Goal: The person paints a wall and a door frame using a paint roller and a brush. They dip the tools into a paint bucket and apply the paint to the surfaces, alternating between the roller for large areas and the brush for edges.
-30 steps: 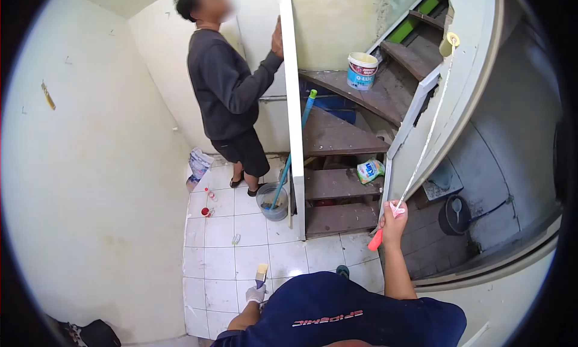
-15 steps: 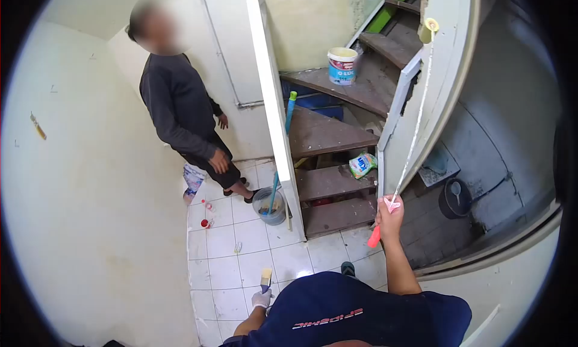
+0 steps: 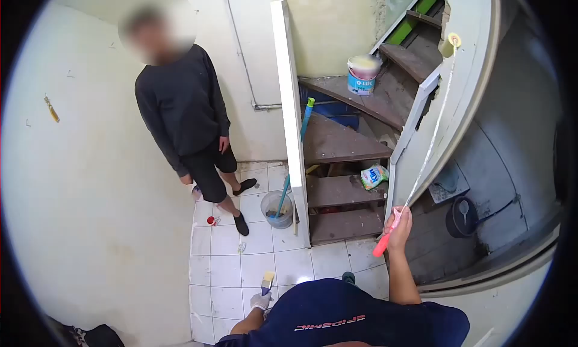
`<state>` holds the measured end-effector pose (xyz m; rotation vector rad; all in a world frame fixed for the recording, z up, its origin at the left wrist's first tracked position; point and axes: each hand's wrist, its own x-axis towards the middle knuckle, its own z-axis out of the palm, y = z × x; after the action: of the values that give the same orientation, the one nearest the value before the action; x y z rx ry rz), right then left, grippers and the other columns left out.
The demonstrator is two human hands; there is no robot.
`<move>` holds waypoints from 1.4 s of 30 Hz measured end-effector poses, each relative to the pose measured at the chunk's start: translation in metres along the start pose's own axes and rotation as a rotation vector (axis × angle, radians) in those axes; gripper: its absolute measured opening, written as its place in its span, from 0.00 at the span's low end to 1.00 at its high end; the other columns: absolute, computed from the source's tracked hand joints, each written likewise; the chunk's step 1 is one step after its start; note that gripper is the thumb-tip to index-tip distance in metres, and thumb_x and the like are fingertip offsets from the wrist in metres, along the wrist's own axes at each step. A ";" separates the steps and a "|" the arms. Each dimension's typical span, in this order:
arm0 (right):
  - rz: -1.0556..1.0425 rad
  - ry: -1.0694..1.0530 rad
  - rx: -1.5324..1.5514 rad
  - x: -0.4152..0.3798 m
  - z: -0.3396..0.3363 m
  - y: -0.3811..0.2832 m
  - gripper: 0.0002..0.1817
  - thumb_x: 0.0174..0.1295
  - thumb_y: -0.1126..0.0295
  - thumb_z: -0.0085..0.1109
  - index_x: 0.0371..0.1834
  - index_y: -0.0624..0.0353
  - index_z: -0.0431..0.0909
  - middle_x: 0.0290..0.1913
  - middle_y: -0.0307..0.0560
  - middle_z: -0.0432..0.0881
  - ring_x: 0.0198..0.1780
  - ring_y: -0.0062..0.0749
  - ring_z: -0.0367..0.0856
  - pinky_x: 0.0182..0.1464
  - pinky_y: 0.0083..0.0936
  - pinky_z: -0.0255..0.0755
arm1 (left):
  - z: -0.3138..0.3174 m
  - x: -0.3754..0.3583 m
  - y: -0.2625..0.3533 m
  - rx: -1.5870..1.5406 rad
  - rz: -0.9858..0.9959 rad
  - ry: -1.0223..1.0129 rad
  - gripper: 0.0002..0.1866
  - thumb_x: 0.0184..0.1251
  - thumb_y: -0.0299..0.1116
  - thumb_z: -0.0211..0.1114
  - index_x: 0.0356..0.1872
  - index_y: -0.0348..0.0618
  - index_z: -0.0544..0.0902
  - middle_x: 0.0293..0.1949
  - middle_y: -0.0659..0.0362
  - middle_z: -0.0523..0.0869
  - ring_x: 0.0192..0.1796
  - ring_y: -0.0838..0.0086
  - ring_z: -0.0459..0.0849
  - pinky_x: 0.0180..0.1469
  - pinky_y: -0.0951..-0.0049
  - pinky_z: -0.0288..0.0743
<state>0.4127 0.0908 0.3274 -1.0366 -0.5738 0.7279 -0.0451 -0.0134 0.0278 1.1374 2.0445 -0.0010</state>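
My right hand (image 3: 399,228), bare, is closed around the pink handle of a small paint roller (image 3: 433,136). Its long thin white shaft runs up to a round yellow roller head (image 3: 454,41), which is at the white wall panel (image 3: 475,52) beside the stairs. Low down, above the tiles, my left hand (image 3: 261,300) wears a pale glove. It is closed on the blue handle of a paintbrush (image 3: 267,281), whose cream bristles point away from me.
A person (image 3: 183,106) stands at the left wall. A paint bucket (image 3: 361,76) and a Klin packet (image 3: 374,176) sit on the wooden stairs (image 3: 343,223). A clear bucket (image 3: 277,210) holds a blue-green pole. A white post (image 3: 289,106) edges the stairs. A red container (image 3: 211,220) lies on the tiled floor.
The view has shifted, with the scene sliding right and down. The person at the left has turned toward me and stepped nearer. Both my hands keep their hold on the roller and paintbrush.
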 end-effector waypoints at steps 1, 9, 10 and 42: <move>0.008 0.013 -0.001 0.001 0.001 -0.001 0.22 0.74 0.49 0.37 0.40 0.58 0.69 0.15 0.38 0.64 0.11 0.19 0.61 0.13 0.18 0.56 | 0.006 0.006 -0.005 -0.029 0.003 -0.009 0.23 0.55 0.64 0.56 0.27 0.61 0.91 0.32 0.50 0.88 0.40 0.55 0.86 0.46 0.60 0.77; -0.025 -0.007 0.027 0.037 0.003 -0.003 0.21 0.71 0.54 0.29 0.42 0.58 0.69 0.17 0.37 0.64 0.13 0.18 0.59 0.13 0.16 0.54 | 0.025 -0.006 0.028 -0.077 0.076 0.177 0.24 0.53 0.61 0.63 0.33 0.50 0.88 0.33 0.46 0.87 0.41 0.52 0.85 0.43 0.56 0.76; 0.000 -0.049 0.022 0.043 0.006 -0.003 0.21 0.71 0.54 0.29 0.42 0.58 0.69 0.17 0.37 0.64 0.13 0.18 0.59 0.13 0.16 0.54 | 0.023 -0.013 0.045 -0.123 0.050 0.169 0.25 0.53 0.60 0.63 0.35 0.49 0.88 0.34 0.46 0.87 0.41 0.51 0.85 0.43 0.56 0.76; 0.147 -0.311 -0.011 0.140 -0.040 -0.008 0.21 0.74 0.52 0.32 0.43 0.58 0.69 0.19 0.35 0.65 0.16 0.16 0.61 0.16 0.14 0.56 | -0.035 -0.124 0.374 -0.962 0.964 -0.010 0.15 0.71 0.39 0.52 0.51 0.41 0.73 0.30 0.63 0.75 0.34 0.78 0.72 0.43 0.74 0.69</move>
<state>0.5329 0.1736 0.3301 -0.9889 -0.7742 1.0264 0.2386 0.1341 0.2604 1.2849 1.0223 1.2764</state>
